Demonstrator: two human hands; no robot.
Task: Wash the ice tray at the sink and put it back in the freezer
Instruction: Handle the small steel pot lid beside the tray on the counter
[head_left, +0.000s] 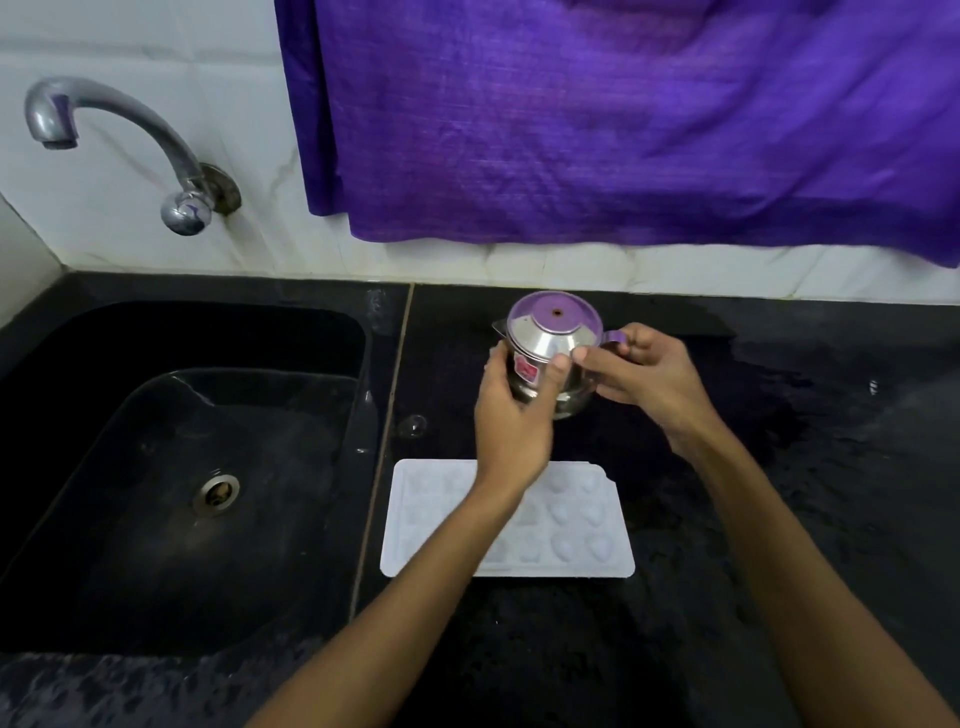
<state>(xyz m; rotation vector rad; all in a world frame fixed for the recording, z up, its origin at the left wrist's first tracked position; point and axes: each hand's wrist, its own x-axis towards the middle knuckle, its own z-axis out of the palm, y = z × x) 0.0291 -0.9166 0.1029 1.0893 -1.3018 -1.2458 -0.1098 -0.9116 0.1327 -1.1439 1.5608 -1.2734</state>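
White ice tray (576, 525) lies flat on the black table (779, 467), just right of the sink (182, 467), partly under the left forearm. Beyond it, a lidded steel jug (550, 348): left hand (511, 410) clamped around its body, right hand (644, 371) gripping its handle side. Tap (114, 140) is shut off above the sink.

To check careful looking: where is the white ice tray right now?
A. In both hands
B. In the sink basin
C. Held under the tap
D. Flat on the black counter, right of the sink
D: the ice tray lies flat on the counter, beside the sink.
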